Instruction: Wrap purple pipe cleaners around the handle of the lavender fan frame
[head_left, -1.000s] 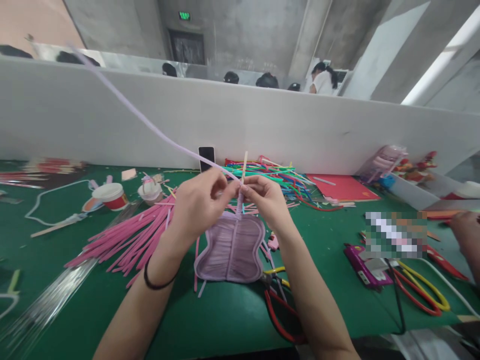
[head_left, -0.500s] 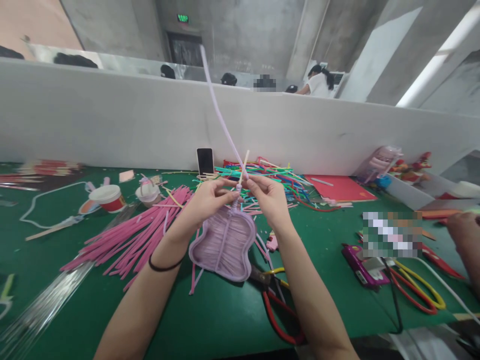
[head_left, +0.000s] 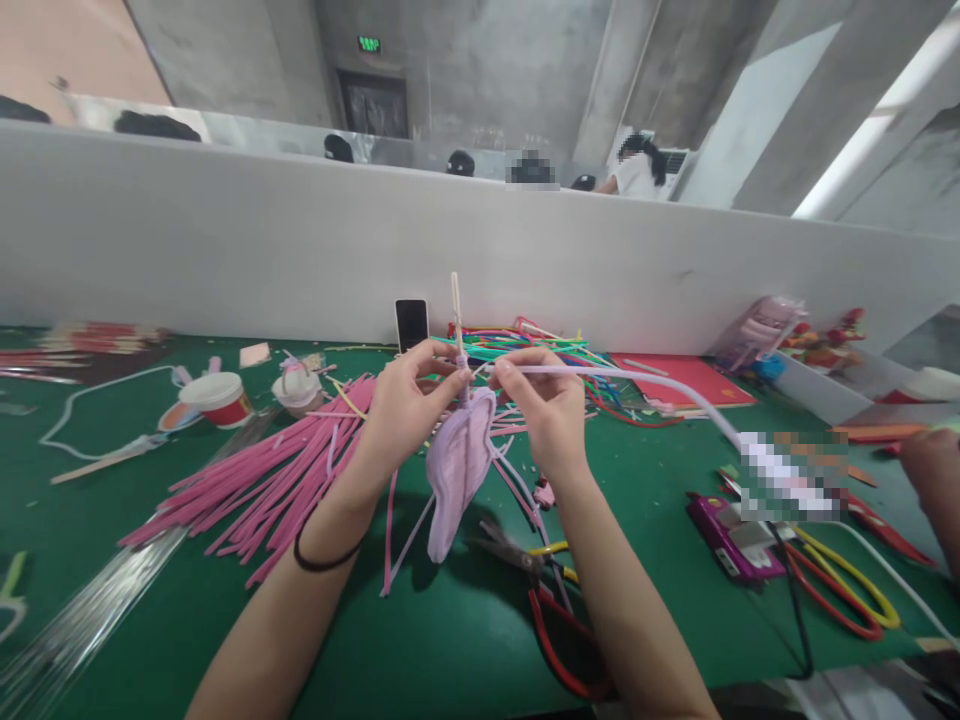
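Observation:
My left hand (head_left: 409, 405) pinches the top of a lilac woven pipe-cleaner piece (head_left: 456, 470), which hangs edge-on above the green table (head_left: 450, 640). A thin wooden stick (head_left: 455, 305) stands up from the pinch. My right hand (head_left: 544, 405) is closed on a long lilac pipe cleaner (head_left: 637, 385) that runs from the top of the piece out to the right. Both hands are held close together, a little above the table.
A heap of pink pipe cleaners (head_left: 255, 470) lies to the left, mixed coloured ones (head_left: 540, 350) behind. Red-handled pliers (head_left: 551, 620) lie below my hands. A phone (head_left: 412, 323) leans on the white partition (head_left: 225, 240). Cups (head_left: 217, 395) stand left; another person's hand (head_left: 930, 470) shows at right.
The loose lilac pipe cleaner swung from up-left, through upright, over to the right. The woven piece turned from flat-on to edge-on, and the stick now stands more upright.

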